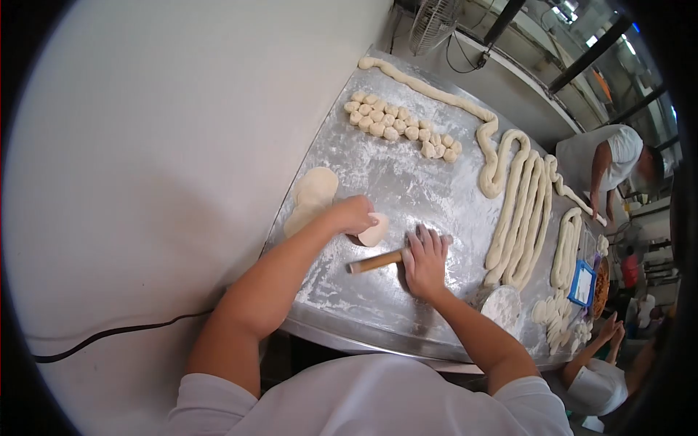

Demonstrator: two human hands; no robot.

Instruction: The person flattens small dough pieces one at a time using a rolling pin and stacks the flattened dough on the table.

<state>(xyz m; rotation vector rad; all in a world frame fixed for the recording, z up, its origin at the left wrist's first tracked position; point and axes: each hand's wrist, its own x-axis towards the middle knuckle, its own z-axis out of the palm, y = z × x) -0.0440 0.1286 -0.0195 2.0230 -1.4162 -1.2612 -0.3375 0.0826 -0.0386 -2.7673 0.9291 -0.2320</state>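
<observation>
The left hand (355,215) has its fingers closed on the edge of a small dough round (374,231), which lies just under and to the right of those fingers; whether its lower edge touches the worktop (403,185) cannot be told. The right hand (426,263) is laid palm down on a wooden rolling pin (376,262), its fingers stretched forward and a little apart rather than curled around it. One end of the pin sticks out to the left of the right hand, just below the dough round and near the left fingers.

To the left of the left fingers, rolled dough sheets (317,184) lie near the worktop's edge, partly overlapping, with the forearm across part of them. Beyond both sets of fingers sits a cluster of dough balls (400,123), and past it a long dough rope (429,90) runs toward the right. Well to the right of the right fingers, thick dough strands (522,218) lie side by side. A bowl of flour (502,308) stands to the right of and nearer the body than the right fingers, with flat dough pieces (554,318) and a blue tray (582,284) farther right. Far right, a co-worker (607,156) leans over the worktop, reaching toward a thin dough strip (577,198).
</observation>
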